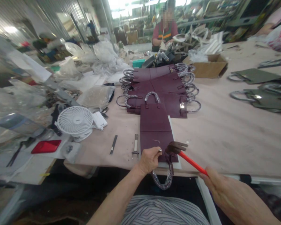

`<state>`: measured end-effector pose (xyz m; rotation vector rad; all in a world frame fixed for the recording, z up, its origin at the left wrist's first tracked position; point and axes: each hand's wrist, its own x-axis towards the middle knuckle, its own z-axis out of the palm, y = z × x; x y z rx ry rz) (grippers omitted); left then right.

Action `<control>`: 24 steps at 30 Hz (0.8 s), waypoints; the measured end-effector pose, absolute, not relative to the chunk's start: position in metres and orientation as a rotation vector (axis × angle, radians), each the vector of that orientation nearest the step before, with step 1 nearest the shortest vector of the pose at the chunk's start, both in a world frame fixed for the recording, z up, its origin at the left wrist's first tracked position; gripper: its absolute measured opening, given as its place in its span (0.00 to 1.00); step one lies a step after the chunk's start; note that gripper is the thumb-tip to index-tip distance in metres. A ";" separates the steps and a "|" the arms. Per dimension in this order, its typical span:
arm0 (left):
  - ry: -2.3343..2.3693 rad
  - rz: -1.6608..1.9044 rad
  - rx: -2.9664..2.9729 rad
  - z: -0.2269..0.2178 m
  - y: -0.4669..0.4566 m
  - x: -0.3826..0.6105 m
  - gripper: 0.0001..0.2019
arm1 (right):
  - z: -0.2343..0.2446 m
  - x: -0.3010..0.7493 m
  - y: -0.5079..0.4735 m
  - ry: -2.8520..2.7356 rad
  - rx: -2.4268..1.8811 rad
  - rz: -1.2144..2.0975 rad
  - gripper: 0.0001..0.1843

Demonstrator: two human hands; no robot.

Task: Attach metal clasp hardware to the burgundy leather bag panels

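one maroon bag, one hammer at its near end

one maroon bag (155, 131) is laid flat on the table (224, 137), its near end at the table's front edge, where a plastic-wrapped handle loop (165, 179) hangs over into the air. a small metal fitting (159, 151) is pinched at that near end by the left hand (150, 160), whose fingers are closed on it. just beside it the dark head of a hammer (177, 147) is held over the bag; whether it touches cannot be told. the red shaft is gripped at its far end by the right hand (224, 189), which is wrapped around it.

the step in hand is judged to be the tapping of the fitting into the bag. a further blow would call for a short, square stroke onto the fitting, with the left fingertips kept out from under the head.

beyond the bag, a stack of like bags (159, 84) is spread in rows. two slim metal tools (135, 145) lie to its left, then a white fan (75, 121) and a red case (46, 146). green bags (262, 97) and a cardboard box (208, 67) are seen to the right, and a co-worker (165, 31) is seated across the table.
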<state>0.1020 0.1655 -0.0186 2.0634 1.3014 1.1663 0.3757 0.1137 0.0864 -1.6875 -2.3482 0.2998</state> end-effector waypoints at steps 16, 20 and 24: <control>1.273 1.132 2.006 -0.010 0.161 0.104 0.09 | 0.005 0.337 0.177 -2.112 -1.678 0.023 0.25; 1.293 1.252 1.602 -0.007 0.165 0.110 0.10 | -0.017 0.284 0.156 -2.181 -1.652 0.223 0.30; 1.341 1.679 0.709 0.012 0.194 0.094 0.18 | -0.035 0.271 0.142 -2.134 -1.719 0.274 0.34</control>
